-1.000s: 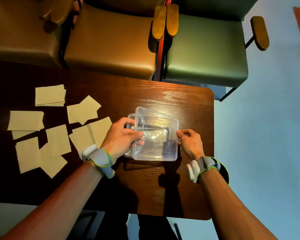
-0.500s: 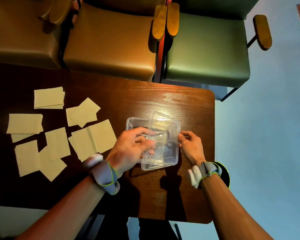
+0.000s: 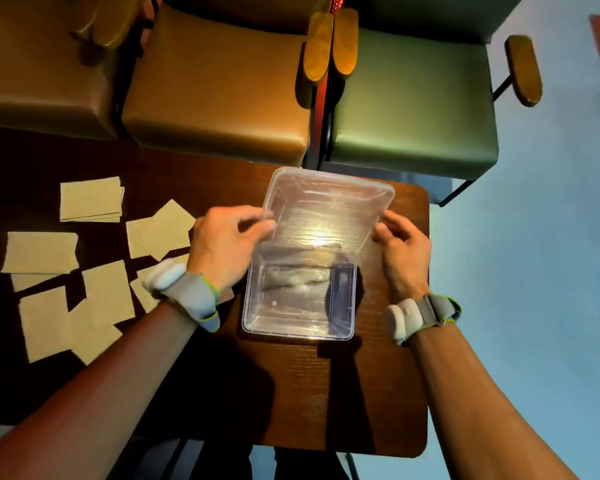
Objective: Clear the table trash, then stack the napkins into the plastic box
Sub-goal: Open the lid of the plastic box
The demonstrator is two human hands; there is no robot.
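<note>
A clear plastic box stands open on the dark wooden table, with nothing inside. Its clear lid is lifted and tilted up over the far side of the box. My left hand pinches the lid's left edge. My right hand holds the lid's right edge with curled fingers. Several beige napkins lie scattered on the table to the left of the box, some overlapping; my left wrist covers part of the nearest one.
Three armchairs stand along the far side of the table: two brown and one green, with wooden armrests. The table's right edge borders blue floor.
The lid has come off the box and risen toward the far side, held by both hands. The box now sits open below it.
</note>
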